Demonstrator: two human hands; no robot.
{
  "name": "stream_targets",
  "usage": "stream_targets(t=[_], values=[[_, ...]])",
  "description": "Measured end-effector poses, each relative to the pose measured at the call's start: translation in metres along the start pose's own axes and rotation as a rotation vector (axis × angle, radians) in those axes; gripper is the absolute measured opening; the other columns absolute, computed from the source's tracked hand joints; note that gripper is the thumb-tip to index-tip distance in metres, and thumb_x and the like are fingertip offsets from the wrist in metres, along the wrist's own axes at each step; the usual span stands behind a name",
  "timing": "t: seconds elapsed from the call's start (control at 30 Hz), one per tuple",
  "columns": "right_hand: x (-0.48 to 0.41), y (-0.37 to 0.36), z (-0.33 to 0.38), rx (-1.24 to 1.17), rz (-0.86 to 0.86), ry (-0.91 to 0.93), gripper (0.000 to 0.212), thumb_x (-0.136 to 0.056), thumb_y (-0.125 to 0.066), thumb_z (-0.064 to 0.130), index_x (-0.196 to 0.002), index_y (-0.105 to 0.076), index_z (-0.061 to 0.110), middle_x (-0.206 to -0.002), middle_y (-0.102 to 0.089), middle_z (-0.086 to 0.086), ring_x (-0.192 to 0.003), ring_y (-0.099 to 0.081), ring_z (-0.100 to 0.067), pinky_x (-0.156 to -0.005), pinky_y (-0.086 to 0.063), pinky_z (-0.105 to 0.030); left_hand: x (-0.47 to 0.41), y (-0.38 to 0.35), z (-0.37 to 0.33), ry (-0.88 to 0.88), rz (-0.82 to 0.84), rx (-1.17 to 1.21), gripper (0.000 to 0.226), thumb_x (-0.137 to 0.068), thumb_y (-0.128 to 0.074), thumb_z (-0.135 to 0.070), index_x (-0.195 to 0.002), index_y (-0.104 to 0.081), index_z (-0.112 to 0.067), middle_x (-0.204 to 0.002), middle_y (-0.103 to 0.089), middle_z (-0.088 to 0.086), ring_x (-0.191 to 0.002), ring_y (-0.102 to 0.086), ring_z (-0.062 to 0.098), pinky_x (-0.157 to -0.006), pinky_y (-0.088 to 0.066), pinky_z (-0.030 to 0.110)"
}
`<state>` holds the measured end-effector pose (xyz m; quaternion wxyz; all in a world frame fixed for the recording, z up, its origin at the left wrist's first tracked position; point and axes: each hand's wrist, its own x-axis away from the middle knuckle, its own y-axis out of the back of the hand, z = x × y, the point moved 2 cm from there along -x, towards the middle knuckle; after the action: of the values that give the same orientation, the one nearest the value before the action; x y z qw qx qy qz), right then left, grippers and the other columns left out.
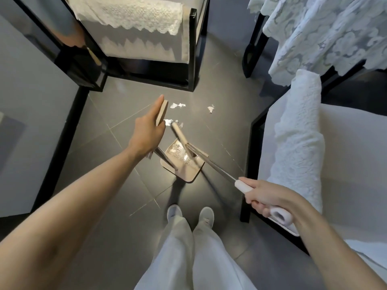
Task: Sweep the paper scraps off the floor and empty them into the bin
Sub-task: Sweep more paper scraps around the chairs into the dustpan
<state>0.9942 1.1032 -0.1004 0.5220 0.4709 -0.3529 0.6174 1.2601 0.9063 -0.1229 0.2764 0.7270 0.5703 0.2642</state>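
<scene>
The paper scraps (177, 105) are small, white and crumpled. A few lie loose on the dark grey tiled floor (117, 195) just above the middle of the frame, with one piece off to the right of the others. More of them sit inside the dustpan (189, 175). The dustpan is a beige pan with a row of comb teeth, standing on the floor at the centre of the frame, just below the loose scraps.

The broom (222, 170) has a thin metal pole running from the lower right up to a beige neck. Its head meets the floor among the scraps, just above the dustpan's mouth.

The sweeping spot is closed in by furniture. An armchair (191, 49) with a black frame and a lace cover stands at the upper middle. A table under a lace cloth (324, 38) fills the upper right, and a sofa (345, 164) with a lace-draped arm runs down the right edge. A black-edged grey surface fills the left. At the bottom centre are the person's white trousers (188, 258) and pale shoes (174, 211).

The left hand (147, 132), left of centre, grips the flat beige top of the dustpan's upright handle (163, 111). One finger lies straight along its edge; how the other fingers lie is hidden. The right hand (266, 197), at the lower right, has its fingers (259, 208) curled tightly round the broom's white grip.
</scene>
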Motion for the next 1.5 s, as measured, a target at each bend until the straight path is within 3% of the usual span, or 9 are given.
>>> stream_targets(t=[0.27, 0.5, 0.7, 0.8, 0.9, 1.03, 1.23, 1.37, 1.5], values=[[0.042, -0.008, 0.025, -0.129, -0.038, 0.057, 0.071, -0.085, -0.046, -0.004, -0.140, -0.041, 0.039, -0.050, -0.044, -0.001, -0.037, -0.035, -0.007, -0.033, -0.030, -0.015, 0.004, 0.024, 0.022, 0.002, 0.052, 0.061, 0.069, -0.096, -0.056, -0.013, -0.151, -0.021, -0.038, -0.128, -0.058, 0.010, -0.070, -0.051, -0.020, -0.053, -0.034, -0.005], [0.010, 0.008, 0.098, -0.215, -0.178, 0.139, 0.070, -0.089, -0.046, -0.007, -0.146, -0.035, 0.032, -0.046, -0.045, -0.001, -0.034, -0.035, -0.006, -0.030, -0.031, -0.016, 0.006, 0.060, 0.040, 0.062, 0.052, 0.021, 0.068, -0.098, -0.053, -0.014, -0.152, -0.018, -0.037, -0.139, -0.051, 0.012, -0.094, -0.054, 0.013, -0.067, -0.036, 0.005], [-0.068, 0.029, 0.169, 0.232, -0.369, 0.135, 0.062, -0.080, -0.045, -0.005, -0.140, -0.040, 0.013, -0.062, -0.051, -0.012, -0.042, -0.043, -0.020, -0.048, -0.041, -0.029, -0.001, 0.093, 0.066, 0.157, -0.027, 0.002, 0.070, -0.095, -0.056, -0.011, -0.150, -0.022, -0.038, -0.137, -0.052, 0.009, -0.087, -0.056, 0.008, -0.062, -0.037, 0.004], [-0.097, 0.032, 0.187, 0.439, -0.413, 0.110, 0.064, -0.079, -0.045, 0.000, -0.142, -0.038, 0.015, -0.063, -0.060, -0.017, -0.046, -0.052, -0.025, -0.055, -0.047, -0.033, -0.008, 0.105, 0.077, 0.176, -0.057, 0.004, 0.070, -0.095, -0.056, -0.011, -0.150, -0.023, -0.039, -0.131, -0.056, 0.008, -0.086, -0.059, 0.009, -0.072, -0.042, 0.011], [-0.120, 0.014, 0.201, 0.467, -0.365, 0.142, 0.045, -0.085, -0.045, 0.001, -0.130, -0.046, 0.003, -0.064, -0.056, -0.016, -0.044, -0.050, -0.023, -0.052, -0.043, -0.032, -0.020, 0.110, 0.086, 0.199, -0.116, -0.001, 0.072, -0.094, -0.057, -0.009, -0.148, -0.023, -0.044, -0.126, -0.054, 0.000, -0.086, -0.058, 0.006, -0.073, -0.041, 0.010], [-0.126, -0.027, 0.207, 0.646, -0.304, 0.128, 0.032, -0.088, -0.045, 0.007, -0.120, -0.046, 0.004, -0.097, -0.059, -0.016, -0.065, -0.053, -0.024, -0.058, -0.041, -0.026, -0.039, 0.105, 0.089, 0.254, -0.181, 0.024, 0.072, -0.094, -0.057, -0.010, -0.147, -0.025, -0.046, -0.116, -0.051, -0.005, -0.074, -0.057, 0.003, -0.057, -0.041, -0.001], [-0.107, -0.050, 0.226, 0.780, -0.169, 0.157, 0.038, -0.087, -0.049, 0.009, -0.125, -0.043, 0.012, -0.084, -0.054, -0.004, -0.070, -0.052, -0.017, -0.055, -0.038, -0.026, -0.077, 0.102, 0.085, 0.285, -0.207, 0.056, 0.070, -0.094, -0.056, -0.011, -0.147, -0.027, -0.046, -0.134, -0.054, 0.009, -0.096, -0.058, 0.016, -0.082, -0.045, 0.024], [-0.084, -0.044, 0.235, 0.786, -0.051, 0.185, 0.048, -0.088, -0.050, 0.011, -0.134, -0.040, 0.020, -0.087, -0.059, -0.006, -0.067, -0.058, -0.016, -0.054, -0.046, -0.025, -0.096, 0.102, 0.078, 0.243, -0.188, 0.019, 0.070, -0.094, -0.056, -0.010, -0.150, -0.025, -0.041, -0.140, -0.050, 0.012, -0.104, -0.051, 0.015, -0.090, -0.041, 0.027], [-0.055, -0.017, 0.235, 0.455, 0.070, 0.070, 0.045, -0.086, -0.049, 0.004, -0.122, -0.054, 0.033, -0.063, -0.053, -0.006, -0.042, -0.044, -0.008, -0.040, -0.037, -0.021, -0.111, 0.104, 0.074, 0.228, -0.170, 0.001, 0.070, -0.095, -0.057, -0.012, -0.151, -0.024, -0.037, -0.142, -0.048, 0.013, -0.111, -0.053, 0.019, -0.090, -0.040, 0.026]])
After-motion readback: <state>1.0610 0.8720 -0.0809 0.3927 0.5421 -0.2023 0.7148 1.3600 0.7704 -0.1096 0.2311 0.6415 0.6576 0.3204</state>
